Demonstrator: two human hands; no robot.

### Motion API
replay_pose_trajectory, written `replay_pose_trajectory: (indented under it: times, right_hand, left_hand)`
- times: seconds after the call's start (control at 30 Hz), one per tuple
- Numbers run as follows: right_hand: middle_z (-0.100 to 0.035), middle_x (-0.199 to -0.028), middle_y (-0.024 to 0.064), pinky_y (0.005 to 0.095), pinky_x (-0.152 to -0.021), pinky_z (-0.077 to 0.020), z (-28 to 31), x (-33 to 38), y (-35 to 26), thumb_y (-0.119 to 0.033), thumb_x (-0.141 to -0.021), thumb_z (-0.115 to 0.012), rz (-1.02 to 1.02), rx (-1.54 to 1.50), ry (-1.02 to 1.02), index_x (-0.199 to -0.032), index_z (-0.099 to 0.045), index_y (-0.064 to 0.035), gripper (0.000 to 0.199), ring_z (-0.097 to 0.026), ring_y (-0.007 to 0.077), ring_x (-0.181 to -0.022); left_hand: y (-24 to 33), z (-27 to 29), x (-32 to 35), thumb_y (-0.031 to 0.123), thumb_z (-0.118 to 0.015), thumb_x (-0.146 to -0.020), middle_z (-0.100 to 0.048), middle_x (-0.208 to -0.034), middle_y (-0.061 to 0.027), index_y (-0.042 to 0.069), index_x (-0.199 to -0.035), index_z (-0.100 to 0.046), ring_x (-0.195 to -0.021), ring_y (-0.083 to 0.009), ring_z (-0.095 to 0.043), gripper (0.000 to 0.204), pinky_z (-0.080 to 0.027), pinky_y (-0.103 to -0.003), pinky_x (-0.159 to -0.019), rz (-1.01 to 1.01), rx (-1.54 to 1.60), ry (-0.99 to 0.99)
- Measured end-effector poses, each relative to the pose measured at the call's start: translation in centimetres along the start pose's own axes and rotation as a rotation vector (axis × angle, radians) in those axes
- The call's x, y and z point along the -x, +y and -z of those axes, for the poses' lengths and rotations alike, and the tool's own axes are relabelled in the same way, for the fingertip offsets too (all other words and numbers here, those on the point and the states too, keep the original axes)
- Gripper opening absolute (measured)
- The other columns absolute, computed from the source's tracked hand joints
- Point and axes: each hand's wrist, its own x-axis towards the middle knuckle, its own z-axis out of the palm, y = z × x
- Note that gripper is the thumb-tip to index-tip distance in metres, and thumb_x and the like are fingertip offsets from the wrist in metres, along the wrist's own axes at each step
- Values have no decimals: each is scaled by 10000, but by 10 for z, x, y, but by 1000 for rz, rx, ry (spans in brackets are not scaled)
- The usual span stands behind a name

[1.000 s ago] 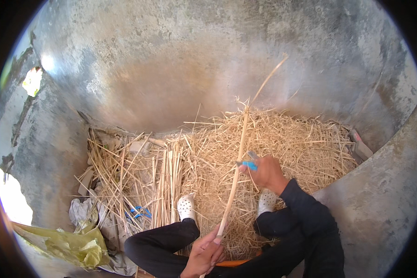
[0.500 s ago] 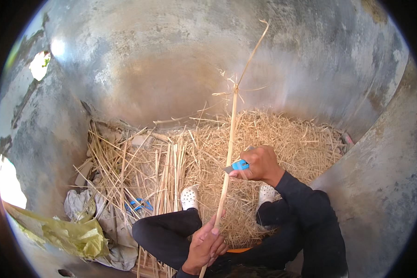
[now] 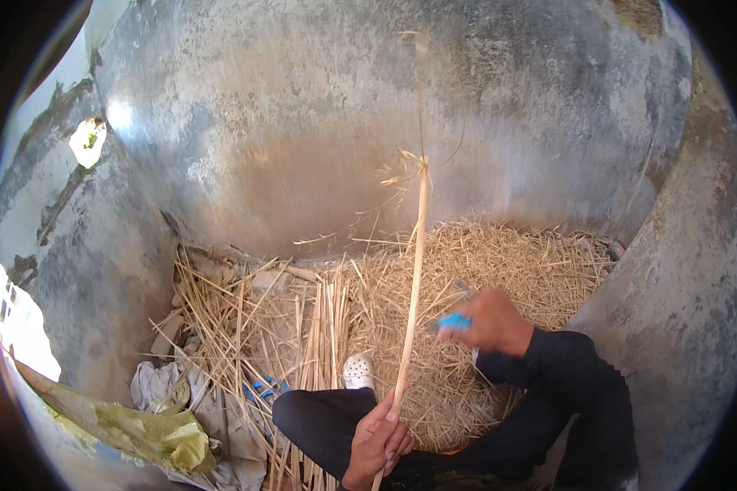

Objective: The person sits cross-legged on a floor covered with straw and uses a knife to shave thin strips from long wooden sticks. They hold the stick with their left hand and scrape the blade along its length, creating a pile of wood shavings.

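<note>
My left hand (image 3: 375,440) is closed round the lower part of a long pale stalk (image 3: 414,286). The stalk stands nearly upright and splits at its top into frayed, curling fibres. To its right, my right hand (image 3: 498,324) grips a blue-handled utility knife (image 3: 455,322). Both this hand and the knife are smeared by motion, and a gap shows between the blade and the stalk. Beneath them spreads a thick layer of straw-like shavings (image 3: 516,262).
Several cut stalks (image 3: 327,319) lie in a loose pile on the left, near a blue object (image 3: 267,388). Yellow plastic sheeting (image 3: 155,438) and grey cloth (image 3: 155,385) lie at lower left. A worn concrete wall (image 3: 303,123) encloses the space. My white clog (image 3: 358,371) rests on the shavings.
My right hand has drawn the knife off the stalk, to the right and nearer to me. My left hand keeps its hold. The whole view has shifted slightly.
</note>
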Motion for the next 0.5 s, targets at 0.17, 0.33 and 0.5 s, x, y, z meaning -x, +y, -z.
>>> replay_pose_trajectory:
  times: [0.17,0.33,0.5]
  right_hand:
    - [-489,-413,74,365,-376,-394,-9,3,-18,-794,-755,-501,105,102,-10,-509,-581,-103,739,-512,249,-357]
    - [-490,-426,56,353,-384,-403,7,-26,11,-730,-731,-610,52,181,35,-515,-555,-123,647,-536,232,-383]
    - [-489,-425,51,337,-377,-396,-16,-11,-12,-728,-736,-607,146,60,44,-527,-578,-124,640,-529,217,-377]
  left_hand:
    - [2,-13,-5,160,-353,-1030,-298,-474,45,16,-1475,-235,-376,-58,-287,482,-297,-218,-451,-22,24,-23]
    - [5,-11,-12,148,-361,-1025,-302,-467,40,16,-1476,-231,-369,-62,-290,487,-295,-221,-446,-35,124,-5]
    - [6,-17,-22,138,-346,-1024,-312,-461,41,19,-1477,-229,-353,-60,-270,482,-292,-217,-448,-22,158,48]
